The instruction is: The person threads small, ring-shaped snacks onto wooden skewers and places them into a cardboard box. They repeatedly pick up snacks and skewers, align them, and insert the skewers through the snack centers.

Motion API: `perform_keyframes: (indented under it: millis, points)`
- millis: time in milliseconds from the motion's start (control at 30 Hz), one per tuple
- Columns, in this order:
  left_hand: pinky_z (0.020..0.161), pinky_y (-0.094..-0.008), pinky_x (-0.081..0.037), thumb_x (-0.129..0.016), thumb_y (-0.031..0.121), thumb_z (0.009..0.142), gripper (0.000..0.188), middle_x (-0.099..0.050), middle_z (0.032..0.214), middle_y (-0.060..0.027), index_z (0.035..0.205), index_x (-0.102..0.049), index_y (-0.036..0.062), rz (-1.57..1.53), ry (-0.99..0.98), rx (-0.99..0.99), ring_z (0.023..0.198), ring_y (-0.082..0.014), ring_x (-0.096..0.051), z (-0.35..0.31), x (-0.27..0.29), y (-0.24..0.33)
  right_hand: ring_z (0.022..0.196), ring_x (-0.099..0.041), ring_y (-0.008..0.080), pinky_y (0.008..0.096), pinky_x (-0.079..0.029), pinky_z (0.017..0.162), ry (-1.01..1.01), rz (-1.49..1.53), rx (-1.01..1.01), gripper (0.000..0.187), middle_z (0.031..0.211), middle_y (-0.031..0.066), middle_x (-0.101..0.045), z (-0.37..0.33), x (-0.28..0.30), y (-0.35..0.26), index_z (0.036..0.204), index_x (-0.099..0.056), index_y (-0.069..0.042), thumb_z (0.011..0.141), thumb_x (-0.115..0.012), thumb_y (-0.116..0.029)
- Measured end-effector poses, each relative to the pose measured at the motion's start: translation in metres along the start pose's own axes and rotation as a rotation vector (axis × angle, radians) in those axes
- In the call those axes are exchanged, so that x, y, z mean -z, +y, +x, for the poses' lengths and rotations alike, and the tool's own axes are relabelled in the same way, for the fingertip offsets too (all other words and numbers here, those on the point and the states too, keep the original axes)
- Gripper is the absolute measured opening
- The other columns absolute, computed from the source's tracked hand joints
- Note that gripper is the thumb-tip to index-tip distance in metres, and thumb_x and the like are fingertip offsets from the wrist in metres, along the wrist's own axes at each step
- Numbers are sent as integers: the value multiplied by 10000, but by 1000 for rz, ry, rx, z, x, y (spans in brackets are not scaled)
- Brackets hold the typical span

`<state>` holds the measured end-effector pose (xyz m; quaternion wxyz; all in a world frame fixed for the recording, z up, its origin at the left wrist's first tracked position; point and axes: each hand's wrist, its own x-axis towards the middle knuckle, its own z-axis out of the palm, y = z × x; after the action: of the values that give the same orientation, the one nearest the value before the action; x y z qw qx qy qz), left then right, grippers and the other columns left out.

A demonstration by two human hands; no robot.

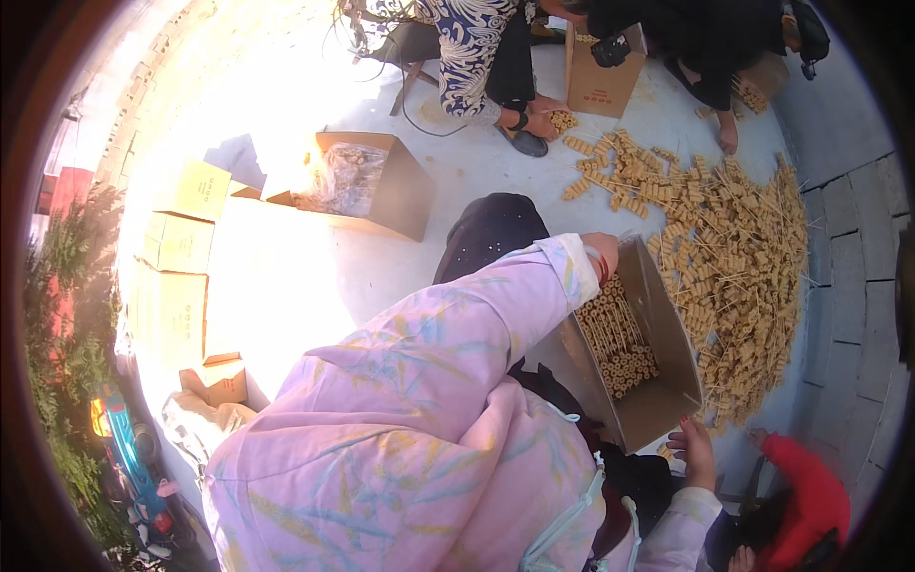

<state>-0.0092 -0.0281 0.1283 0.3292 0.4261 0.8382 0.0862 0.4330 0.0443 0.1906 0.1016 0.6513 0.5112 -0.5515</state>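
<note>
Pink tie-dye sleeve (419,381) nearest, soft fabric. Left hand (602,255) reaches into the tilted brown cardboard box (667,324), wrist at its upper rim; fingers hidden, can't tell their grip. Right hand (696,450) rests at the box's lower corner, fingers loosely spread, holding nothing. Box holds neat rows of tan stacked-ring skewers (620,338). Loose skewer pile (734,257) on pale floor just beside. Plain yellow cartons (181,248) stacked far left.

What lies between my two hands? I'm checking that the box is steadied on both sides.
In the head view, the open cardboard box of stacked tan skewered pieces lies between the left hand at its upper rim and the right hand at its lower corner.
</note>
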Motion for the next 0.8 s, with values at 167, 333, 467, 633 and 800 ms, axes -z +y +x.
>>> perform_keyframes:
  millis: [167,333,467,633,800]
  points:
    - [804,-437,-559,-597,111,867,263,-727,1033,-130,1112,-683,73,-21,-5,-17,977,-322,-695,14,-10,16,715,-670,256,388,-522,627,228,-465,378,398,921,116,-664,76,-5,42,1124,-633,-41,882,-674,-355]
    - [769,-453,-561,-597,118,872,255,-719,1003,-139,1112,-666,65,-50,92,-32,934,-326,-693,16,-12,13,833,-653,394,498,-521,758,264,-497,392,292,955,208,-670,144,11,100,1063,-644,-27,894,-562,-251]
    - [878,-458,-519,-634,158,867,365,-652,1150,-180,1214,-587,50,-135,89,-35,1059,-340,-633,2,1,3,841,-672,363,493,-525,739,241,-317,177,326,945,212,-673,159,11,104,1044,-653,-29,904,-547,-303]
    - [1043,-473,-407,-700,166,816,561,-504,1353,-206,1327,-503,44,-176,450,-256,1242,-365,-496,-37,-5,4,830,-694,335,462,-539,701,202,-396,178,367,891,194,-679,127,-5,61,970,-650,-11,865,-600,-359]
    - [1083,-479,-377,-725,140,773,606,-470,1394,-218,1336,-522,47,-169,587,-537,1295,-389,-450,-72,-22,8,872,-704,317,431,-535,686,128,-602,206,375,873,186,-670,86,7,16,977,-644,-1,842,-655,-350]
